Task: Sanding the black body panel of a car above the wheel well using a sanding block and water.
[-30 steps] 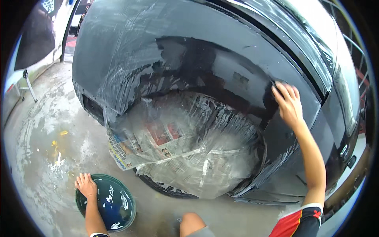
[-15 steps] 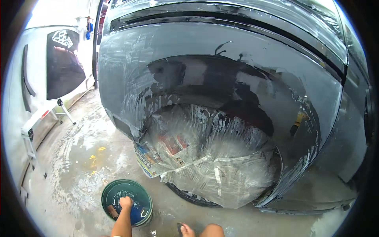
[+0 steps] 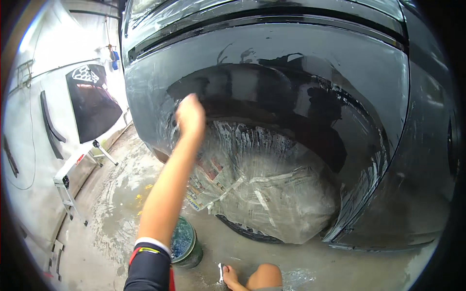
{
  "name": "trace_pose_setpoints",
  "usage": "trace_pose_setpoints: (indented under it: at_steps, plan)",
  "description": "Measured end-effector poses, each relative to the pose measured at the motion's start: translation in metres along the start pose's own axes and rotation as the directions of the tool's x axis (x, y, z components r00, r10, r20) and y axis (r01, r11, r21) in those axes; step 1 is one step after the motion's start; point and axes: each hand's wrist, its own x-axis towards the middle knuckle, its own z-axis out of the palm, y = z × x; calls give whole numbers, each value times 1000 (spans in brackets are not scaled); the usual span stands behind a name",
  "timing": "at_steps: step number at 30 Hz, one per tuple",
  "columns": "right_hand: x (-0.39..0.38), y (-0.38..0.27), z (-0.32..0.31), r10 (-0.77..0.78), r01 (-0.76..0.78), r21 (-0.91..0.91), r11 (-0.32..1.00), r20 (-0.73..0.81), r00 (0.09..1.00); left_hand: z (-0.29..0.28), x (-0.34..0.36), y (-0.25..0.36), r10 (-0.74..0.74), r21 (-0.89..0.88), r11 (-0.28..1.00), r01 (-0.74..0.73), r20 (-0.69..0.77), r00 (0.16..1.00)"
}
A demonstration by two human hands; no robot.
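Observation:
My left hand (image 3: 191, 116), raised in a closed, slightly blurred fist, is in front of the car's dark grey body panel (image 3: 145, 92), at the left end of the black wheel arch (image 3: 233, 89). Whatever it holds is hidden. Streaks of whitish liquid run down below the arch. Low in the view, my right hand (image 3: 231, 276) closes round a small dark flat pad (image 3: 222, 271) with white on its edge. Beside my left forearm stands a green bucket (image 3: 193, 250) of bluish, sudsy water, partly covered by the arm. Newspaper and clear plastic sheeting (image 3: 276, 199) cover the wheel.
My bent knee (image 3: 264, 277) is beside the right hand. A folding metal step platform (image 3: 73, 167) stands at left before a pale sheeted wall, where a dark panel (image 3: 92, 104) and curved black trim (image 3: 50, 123) hang. The concrete floor (image 3: 114, 213) is wet and stained.
My left hand has come up out of the bucket to the body panel by the wheel arch. My right hand stays low with the pad. The view has shifted a little.

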Motion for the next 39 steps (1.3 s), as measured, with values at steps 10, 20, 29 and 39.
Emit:
trace_pose_setpoints:
  at_steps: [10, 20, 29, 39]
  plan:
    - [74, 113, 63, -85, 85, -65, 994, 4, 996, 117, -215, 276, 822, -271, 558, -784, 50, 568]
    - [37, 67, 3, -172, 170, -243, 955, 13, 985, 92, 17, 78, 231, 205, 958, -199, -149, 961]
    - [-8, 4, -9, -163, 157, -82, 984, -71, 984, 52, 37, -82, 33, -12, 999, -32, 89, 996]
    - [25, -202, 130, -779, 843, -285, 455, 332, 533, -126, -181, -327, -216, 209, 970, 127, 488, 846]
